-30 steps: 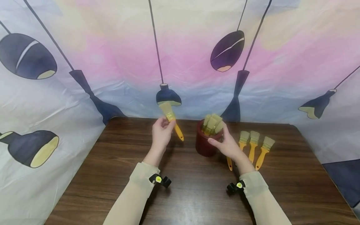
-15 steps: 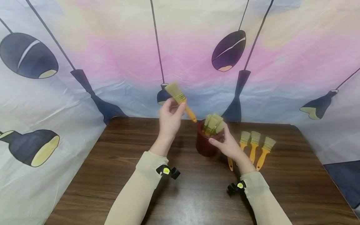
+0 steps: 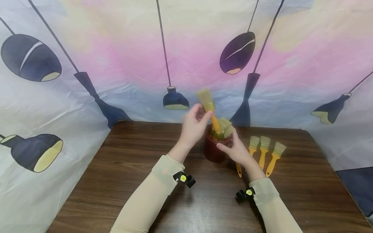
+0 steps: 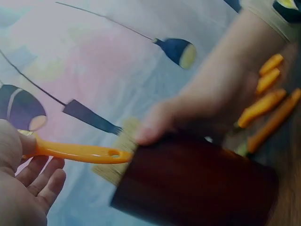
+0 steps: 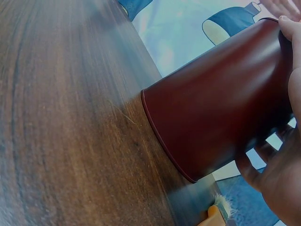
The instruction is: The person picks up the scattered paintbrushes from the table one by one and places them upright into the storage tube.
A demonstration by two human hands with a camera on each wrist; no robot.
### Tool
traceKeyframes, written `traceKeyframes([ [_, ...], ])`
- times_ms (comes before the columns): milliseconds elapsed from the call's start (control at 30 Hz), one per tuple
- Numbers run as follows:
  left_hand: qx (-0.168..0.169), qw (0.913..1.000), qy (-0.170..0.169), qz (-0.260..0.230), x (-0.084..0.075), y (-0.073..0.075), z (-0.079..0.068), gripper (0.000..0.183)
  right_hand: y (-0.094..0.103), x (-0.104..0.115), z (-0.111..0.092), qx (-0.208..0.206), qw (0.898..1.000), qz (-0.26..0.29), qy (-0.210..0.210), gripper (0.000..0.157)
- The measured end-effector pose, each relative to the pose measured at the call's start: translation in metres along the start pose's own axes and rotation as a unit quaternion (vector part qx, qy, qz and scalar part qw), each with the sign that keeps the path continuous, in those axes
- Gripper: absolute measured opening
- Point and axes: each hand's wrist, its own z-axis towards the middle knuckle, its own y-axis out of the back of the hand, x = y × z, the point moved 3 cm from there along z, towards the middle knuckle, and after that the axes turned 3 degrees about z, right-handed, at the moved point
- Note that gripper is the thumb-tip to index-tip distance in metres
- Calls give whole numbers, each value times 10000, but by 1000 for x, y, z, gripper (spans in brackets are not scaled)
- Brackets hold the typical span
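My left hand pinches a flat paintbrush with a yellow handle, bristles up and leaning left. Its handle end hangs at the mouth of a dark red cylindrical pot; the left wrist view shows the holed handle tip by the rim. Other paintbrushes stand bristles up inside the pot, their handles hidden. The right hand grips the pot from its right side, thumb near the rim and fingers round the wall. The pot stands upright on the table.
Several more yellow-handled paintbrushes lie on the wooden table right of the pot, partly behind the right forearm. A printed cloth backdrop with painted lamps rises behind the table's far edge. Each wrist wears a small black camera.
My left hand has lifted the paintbrush and carried it rightward from beside the pot to above its mouth. The right hand and the pot have stayed in place.
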Motion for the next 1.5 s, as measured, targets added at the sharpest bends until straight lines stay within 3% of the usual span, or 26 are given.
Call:
traceKeyframes([
  [133,566,9952,113,795,12,-7,-6,25,0,-1,0,-10,10000,-17,-14,100],
  [300,1220,9783,117,1671,23,-12,-14,35,1,-2,0,26,10000,22,24,100],
  [433,1447,9669,-99,2097,28,-13,-18,33,1,-1,0,57,10000,68,43,100],
  [533,1351,9663,-265,2175,30,-12,-20,34,1,-1,0,40,10000,16,54,99],
  [767,889,9788,-231,1832,37,-6,-25,34,1,0,-1,-5,9999,-113,129,98],
  [1033,585,9935,357,906,51,7,-34,40,-2,3,-1,18,9999,11,166,97],
  [1267,758,9963,387,133,67,18,-46,58,-11,7,1,-31,9995,125,298,100],
  [1500,1194,9924,101,-289,82,25,-54,73,-23,8,2,-163,9955,805,472,85],
])
